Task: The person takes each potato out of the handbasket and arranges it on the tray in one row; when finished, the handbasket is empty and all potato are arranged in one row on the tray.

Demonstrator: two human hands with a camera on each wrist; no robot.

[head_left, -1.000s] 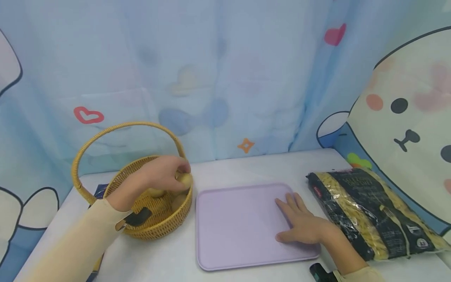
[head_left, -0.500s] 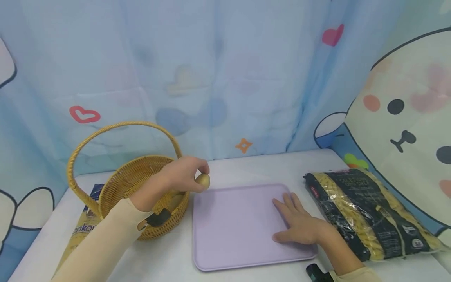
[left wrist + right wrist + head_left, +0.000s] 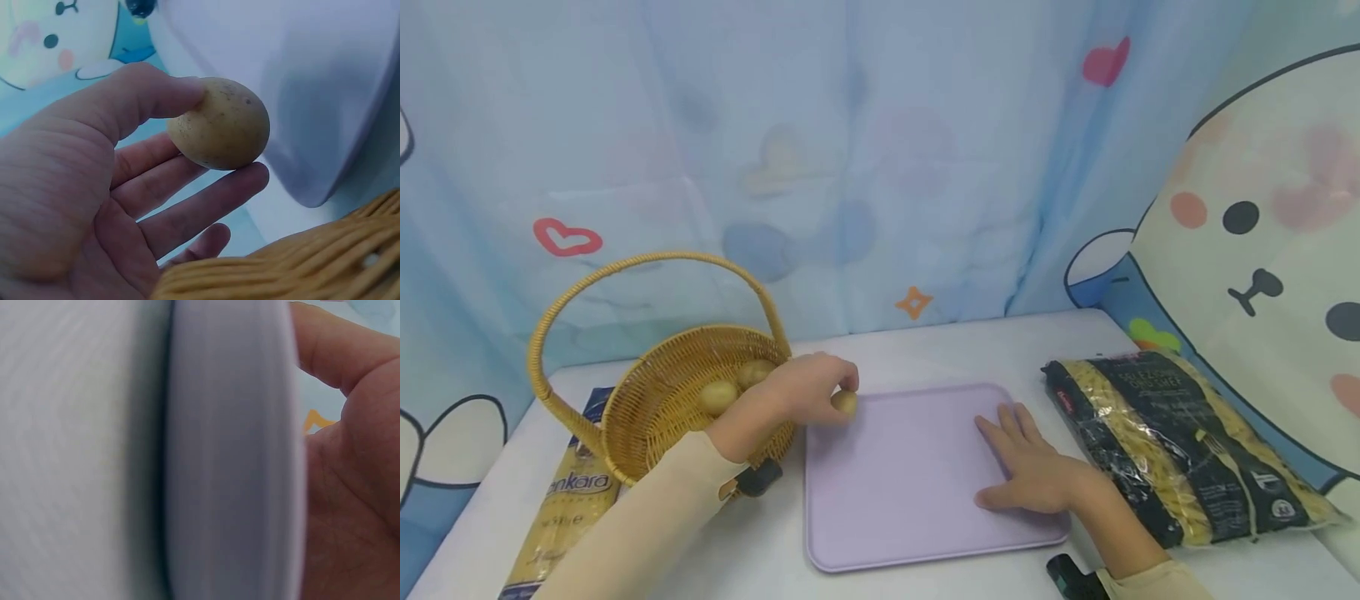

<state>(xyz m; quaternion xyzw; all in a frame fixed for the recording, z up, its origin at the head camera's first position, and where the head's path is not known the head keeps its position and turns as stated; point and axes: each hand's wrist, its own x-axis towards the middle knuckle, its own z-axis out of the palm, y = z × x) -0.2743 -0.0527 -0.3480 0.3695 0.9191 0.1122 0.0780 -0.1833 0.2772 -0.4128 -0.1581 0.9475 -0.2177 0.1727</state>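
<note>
Between thumb and fingers, my left hand [image 3: 808, 388] pinches a small potato [image 3: 222, 125] above the left back corner of the lilac tray [image 3: 917, 483]. The wicker basket [image 3: 651, 408] with its tall arched handle stands just left of the tray, under my left forearm. Two potatoes [image 3: 718, 397] show inside it; my arm hides part of its interior. My right hand [image 3: 1033, 471] rests with spread, straight fingers on the tray's right side. In the right wrist view, the tray's edge [image 3: 231, 456] covers part of that hand.
A black-and-yellow bag of pasta [image 3: 1180, 450] lies right of the tray, beside my right forearm. Another pasta packet [image 3: 561, 517] lies left of the basket, partly behind my left sleeve. A printed blue curtain [image 3: 880, 167] hangs behind the white table [image 3: 940, 354].
My left hand has lifted a potato out of the basket and carried it right, over the tray's edge. The basket's remaining potatoes have come into view. My right hand stays on the tray.
</note>
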